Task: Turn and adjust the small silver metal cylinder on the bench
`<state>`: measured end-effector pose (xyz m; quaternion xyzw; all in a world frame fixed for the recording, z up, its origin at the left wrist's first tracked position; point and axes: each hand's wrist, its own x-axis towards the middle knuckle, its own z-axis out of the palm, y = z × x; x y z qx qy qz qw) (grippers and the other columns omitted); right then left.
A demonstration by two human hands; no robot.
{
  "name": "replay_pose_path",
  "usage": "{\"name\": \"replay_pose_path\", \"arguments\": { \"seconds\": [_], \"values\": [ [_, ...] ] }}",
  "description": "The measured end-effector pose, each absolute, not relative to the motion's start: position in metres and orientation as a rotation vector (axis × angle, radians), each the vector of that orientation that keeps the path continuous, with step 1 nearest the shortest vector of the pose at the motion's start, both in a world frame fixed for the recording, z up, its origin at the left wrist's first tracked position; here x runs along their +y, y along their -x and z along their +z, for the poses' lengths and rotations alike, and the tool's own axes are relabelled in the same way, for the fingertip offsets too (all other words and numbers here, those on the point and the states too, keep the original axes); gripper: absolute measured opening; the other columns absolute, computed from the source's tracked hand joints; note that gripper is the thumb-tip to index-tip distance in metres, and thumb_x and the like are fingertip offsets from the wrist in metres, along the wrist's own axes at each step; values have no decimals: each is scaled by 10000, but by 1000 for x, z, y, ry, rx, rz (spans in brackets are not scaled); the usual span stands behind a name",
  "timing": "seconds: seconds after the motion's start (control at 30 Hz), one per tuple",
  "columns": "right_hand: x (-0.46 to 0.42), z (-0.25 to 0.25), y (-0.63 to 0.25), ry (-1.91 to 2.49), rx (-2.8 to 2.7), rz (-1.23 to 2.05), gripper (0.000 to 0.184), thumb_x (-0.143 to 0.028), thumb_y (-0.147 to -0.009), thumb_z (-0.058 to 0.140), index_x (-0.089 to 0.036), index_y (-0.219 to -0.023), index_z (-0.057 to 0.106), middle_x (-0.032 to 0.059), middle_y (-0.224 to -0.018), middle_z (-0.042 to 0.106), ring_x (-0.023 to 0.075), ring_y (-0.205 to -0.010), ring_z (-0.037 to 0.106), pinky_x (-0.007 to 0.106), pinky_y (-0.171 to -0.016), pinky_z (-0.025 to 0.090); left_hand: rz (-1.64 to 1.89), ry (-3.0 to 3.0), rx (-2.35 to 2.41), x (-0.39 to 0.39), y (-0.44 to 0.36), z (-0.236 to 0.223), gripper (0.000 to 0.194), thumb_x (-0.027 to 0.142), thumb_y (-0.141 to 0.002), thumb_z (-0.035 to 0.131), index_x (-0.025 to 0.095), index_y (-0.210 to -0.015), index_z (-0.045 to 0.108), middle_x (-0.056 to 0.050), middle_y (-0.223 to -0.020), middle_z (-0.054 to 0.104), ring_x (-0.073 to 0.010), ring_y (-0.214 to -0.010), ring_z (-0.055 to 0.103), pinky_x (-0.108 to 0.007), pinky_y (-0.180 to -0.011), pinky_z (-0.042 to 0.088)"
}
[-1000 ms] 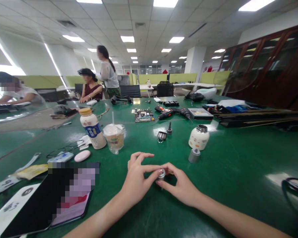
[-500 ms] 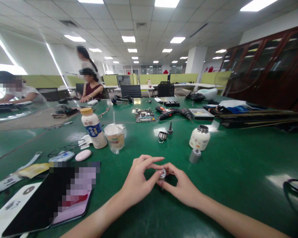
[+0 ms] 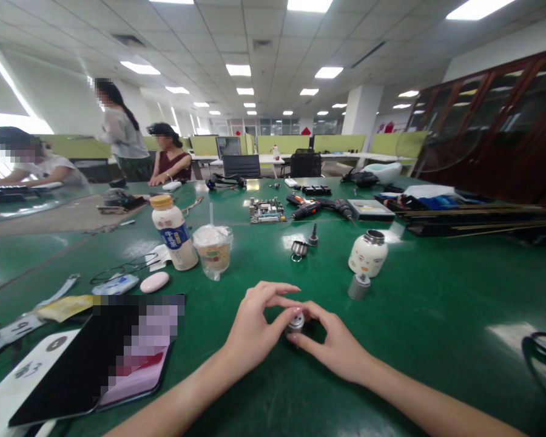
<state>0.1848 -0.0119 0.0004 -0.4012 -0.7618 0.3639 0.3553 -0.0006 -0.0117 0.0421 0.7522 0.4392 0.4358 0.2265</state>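
Here, small metal cap (image 3: 295, 321) between fingertips of left hand (image 3: 251, 331) and right hand (image 3: 338, 347).

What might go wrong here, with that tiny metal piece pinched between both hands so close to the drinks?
1. The small round silver metal part is held only by fingertips of the left hand and right hand; it may slip and roll across the glossy green table.
2. The plastic cup with a straw and the milk-tea bottle with a yellow cap stand just beyond the hands; a jerk forward could tip them.
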Motion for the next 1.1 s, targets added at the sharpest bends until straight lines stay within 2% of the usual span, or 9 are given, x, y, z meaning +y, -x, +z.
{"name": "replay_pose_path", "arguments": {
  "seconds": [0.1, 0.27, 0.43, 0.63, 0.73, 0.9, 1.1],
  "values": [
    [-12, 1, -185, 1046, -1967, 942, 299, -298, -822, 702, -239, -1101, 610, 18, -1046, 687, 217, -986, 624, 364, -911, 470, 1269, -2006, 1297, -4, 8, 41, 205, 282, -828, 696, 265, -1024, 638, 17, -938, 773, -225, -1002, 664, -391, -941, 409],
    [-12, 3, -185, 1044, -1964, 958, 291, -297, -821, 701, -238, -1094, 617, 21, -1066, 688, 220, -1007, 624, 374, -937, 467, 1009, -2036, 1388, 7, 17, 22, 252, 260, -790, 725, 252, -1029, 645, 1, -852, 786, -264, -1025, 643, -442, -956, 398],
    [-13, 4, -186, 1042, -1962, 971, 300, -298, -820, 703, -240, -1102, 620, 26, -1074, 689, 224, -1011, 629, 381, -943, 470, 924, -2098, 1398, 9, 19, 8, 281, 278, -798, 717, 261, -1073, 666, -3, -890, 787, -278, -1075, 585, -475, -954, 400],
    [-11, 3, -186, 1052, -1965, 960, 307, -297, -817, 706, -241, -1105, 618, 24, -1078, 687, 225, -1012, 626, 381, -944, 468, 1109, -2052, 1419, 8, 18, 19, 215, 284, -800, 719, 246, -1007, 674, -7, -845, 786, -259, -1006, 643, -444, -931, 422],
    [-11, 2, -186, 1028, -1971, 953, 304, -300, -822, 702, -242, -1107, 614, 19, -1065, 688, 219, -998, 628, 367, -922, 473, 1234, -2014, 1362, 1, 12, 31, 202, 320, -798, 726, 248, -980, 677, -13, -890, 778, -248, -999, 664, -425, -944, 418],
    [-12, 1, -185, 1024, -1983, 925, 296, -292, -828, 694, -235, -1107, 615, 26, -1072, 688, 220, -998, 627, 359, -900, 477, 1182, -2057, 1293, -12, 1, 39, 196, 293, -753, 774, 262, -930, 696, 7, -900, 769, -244, -1007, 644, -399, -916, 419],
    [-12, 3, -185, 1019, -1984, 909, 304, -300, -823, 694, -228, -1107, 615, 37, -1054, 693, 229, -990, 634, 366, -890, 484, 1094, -2110, 1234, -16, -1, 41, 259, 232, -821, 685, 260, -1076, 651, -5, -984, 763, -241, -1073, 617, -390, -934, 414]
  ]
}}
